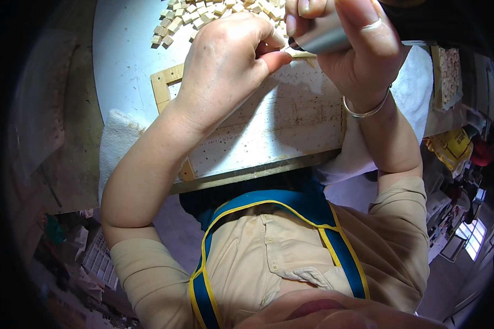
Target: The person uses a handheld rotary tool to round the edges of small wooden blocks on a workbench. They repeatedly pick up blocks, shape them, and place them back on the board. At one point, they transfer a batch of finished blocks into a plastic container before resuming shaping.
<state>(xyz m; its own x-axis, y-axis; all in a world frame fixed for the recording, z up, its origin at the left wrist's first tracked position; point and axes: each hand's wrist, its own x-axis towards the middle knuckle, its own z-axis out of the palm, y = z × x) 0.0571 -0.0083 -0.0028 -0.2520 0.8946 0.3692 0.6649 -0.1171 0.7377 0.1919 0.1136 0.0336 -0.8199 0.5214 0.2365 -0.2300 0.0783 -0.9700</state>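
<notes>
My left hand (230, 60) is closed, its thumb and forefinger pinched together near the top middle; what the fingertips hold, if anything, is too hidden to make out. Close to its right, my right hand (365, 55) grips a grey metallic cylindrical tool (321, 35) with a dark tip, pointed toward the left fingertips. Beyond the left hand lies a heap of small pale wooden blocks (203, 13). Both hands are over a white speckled board (291, 123). A flat wooden frame piece (162, 90) with small holes shows at the board's left corner, partly behind my left wrist.
A white cloth (119, 143) lies left of the board, and another white cloth (414, 88) is on the right. The board's wooden front edge (258, 169) faces my apron. At far right are a box-like bundle of wooden pieces (449, 77) and a yellow bag (451, 147).
</notes>
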